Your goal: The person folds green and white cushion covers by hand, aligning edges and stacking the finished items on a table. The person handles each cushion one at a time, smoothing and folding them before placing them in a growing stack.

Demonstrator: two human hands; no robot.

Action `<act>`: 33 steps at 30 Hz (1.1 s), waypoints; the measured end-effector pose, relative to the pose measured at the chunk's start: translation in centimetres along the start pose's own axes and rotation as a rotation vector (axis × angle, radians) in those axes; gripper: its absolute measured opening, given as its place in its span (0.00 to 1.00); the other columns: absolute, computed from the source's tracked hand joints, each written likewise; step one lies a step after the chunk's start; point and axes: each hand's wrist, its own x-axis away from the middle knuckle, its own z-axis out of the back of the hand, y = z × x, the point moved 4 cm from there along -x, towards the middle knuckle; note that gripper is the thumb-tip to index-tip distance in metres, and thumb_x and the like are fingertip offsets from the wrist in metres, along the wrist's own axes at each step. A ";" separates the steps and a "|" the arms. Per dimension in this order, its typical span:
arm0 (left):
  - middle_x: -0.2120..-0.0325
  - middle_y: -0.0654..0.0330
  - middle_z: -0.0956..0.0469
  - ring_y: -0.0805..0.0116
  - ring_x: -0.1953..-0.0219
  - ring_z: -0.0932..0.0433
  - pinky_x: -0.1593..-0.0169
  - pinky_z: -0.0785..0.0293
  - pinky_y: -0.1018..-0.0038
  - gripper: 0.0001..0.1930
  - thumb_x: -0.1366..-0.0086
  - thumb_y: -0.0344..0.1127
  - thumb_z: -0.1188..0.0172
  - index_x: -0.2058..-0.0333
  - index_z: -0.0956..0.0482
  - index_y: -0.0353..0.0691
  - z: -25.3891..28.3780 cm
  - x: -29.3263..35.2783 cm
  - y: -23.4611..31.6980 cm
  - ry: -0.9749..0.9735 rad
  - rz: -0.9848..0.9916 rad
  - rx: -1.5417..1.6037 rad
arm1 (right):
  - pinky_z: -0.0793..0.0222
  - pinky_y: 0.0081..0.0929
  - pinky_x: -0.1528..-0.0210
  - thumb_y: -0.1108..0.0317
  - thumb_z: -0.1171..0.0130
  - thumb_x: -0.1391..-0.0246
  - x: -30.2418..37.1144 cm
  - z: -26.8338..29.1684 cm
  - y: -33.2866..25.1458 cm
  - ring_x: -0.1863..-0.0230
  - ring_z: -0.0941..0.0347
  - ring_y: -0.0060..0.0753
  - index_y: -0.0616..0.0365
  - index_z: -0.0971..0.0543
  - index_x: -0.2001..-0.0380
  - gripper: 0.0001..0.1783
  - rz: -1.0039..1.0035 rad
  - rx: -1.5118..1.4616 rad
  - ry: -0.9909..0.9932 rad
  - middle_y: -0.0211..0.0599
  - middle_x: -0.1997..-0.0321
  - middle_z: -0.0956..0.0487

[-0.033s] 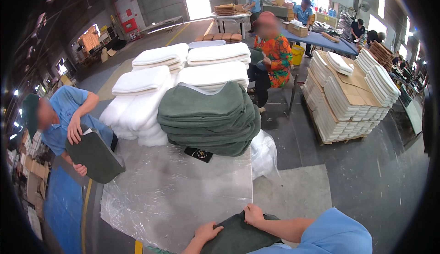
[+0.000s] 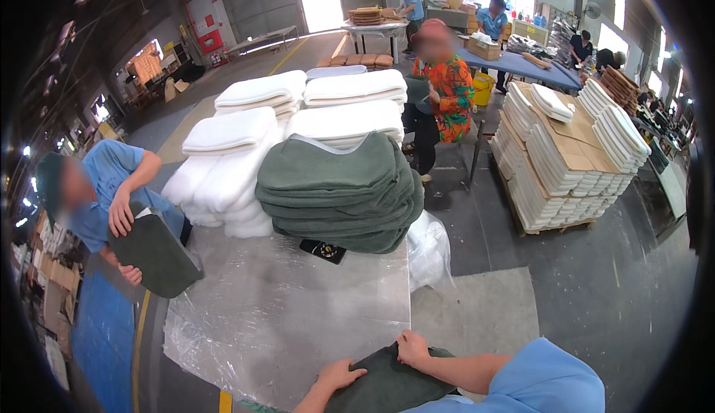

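A dark green fabric cushion cover (image 2: 395, 383) lies before me over the near edge of the plastic-covered table (image 2: 298, 294). My right hand (image 2: 412, 348) is closed on its far upper edge, the fingers pinching the cloth. Along the left edge, my left hand (image 2: 340, 374) grips the cover, with the thumb on top and the fingers partly hidden. Both hands are close to the table's near right corner. Farther back stands a tall stack of folded green covers (image 2: 335, 189).
Behind the green stack rise piles of folded white padding (image 2: 342, 120). A flat black item (image 2: 322, 251) lies at the stack's foot. On the left a co-worker (image 2: 112, 182) handles another green piece. Across the table sits a person in an orange patterned top (image 2: 453, 96). A loaded pallet (image 2: 555, 182) stands right.
My left hand has shifted very slightly to the right and up on the cover's edge. My right hand looks the same.
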 end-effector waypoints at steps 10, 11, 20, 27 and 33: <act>0.55 0.46 0.13 0.43 0.51 0.16 0.45 0.21 0.53 0.24 0.32 0.56 0.36 0.47 0.14 0.46 0.8 -2.4 6.0 -0.195 -0.235 -0.041 | 0.16 0.39 0.61 0.59 0.40 0.35 0.5 3.6 -3.8 0.70 0.14 0.50 0.65 0.23 0.43 0.24 0.911 0.423 0.134 0.51 0.65 0.14; 0.55 0.46 0.13 0.43 0.51 0.16 0.45 0.22 0.52 0.23 0.32 0.56 0.37 0.48 0.14 0.47 0.8 -2.1 5.9 -0.144 -0.229 -0.040 | 0.17 0.42 0.56 0.58 0.38 0.38 0.8 2.4 -3.9 0.65 0.14 0.52 0.63 0.22 0.44 0.24 0.900 0.496 0.031 0.51 0.64 0.14; 0.58 0.46 0.13 0.41 0.52 0.16 0.47 0.21 0.51 0.22 0.26 0.59 0.44 0.49 0.13 0.50 0.7 1.9 2.9 -0.100 -0.069 -0.084 | 0.21 0.52 0.48 0.56 0.42 0.35 1.3 -0.2 -4.3 0.51 0.16 0.55 0.51 0.16 0.50 0.16 0.246 0.726 -0.579 0.50 0.57 0.13; 0.63 0.47 0.13 0.40 0.59 0.14 0.55 0.19 0.45 0.20 0.25 0.57 0.46 0.53 0.17 0.49 -2.0 1.7 0.9 0.229 -0.057 -0.060 | 0.21 0.57 0.54 0.56 0.47 0.32 0.8 -2.3 -1.2 0.57 0.16 0.62 0.48 0.16 0.52 0.15 0.550 0.589 -0.226 0.51 0.60 0.13; 0.67 0.48 0.13 0.39 0.62 0.14 0.58 0.20 0.45 0.16 0.26 0.53 0.44 0.57 0.21 0.47 -1.9 0.4 1.0 0.276 -0.036 -0.108 | 0.22 0.58 0.54 0.56 0.47 0.31 -0.4 -2.5 -1.1 0.57 0.17 0.64 0.50 0.16 0.54 0.15 0.517 0.622 -0.170 0.53 0.60 0.14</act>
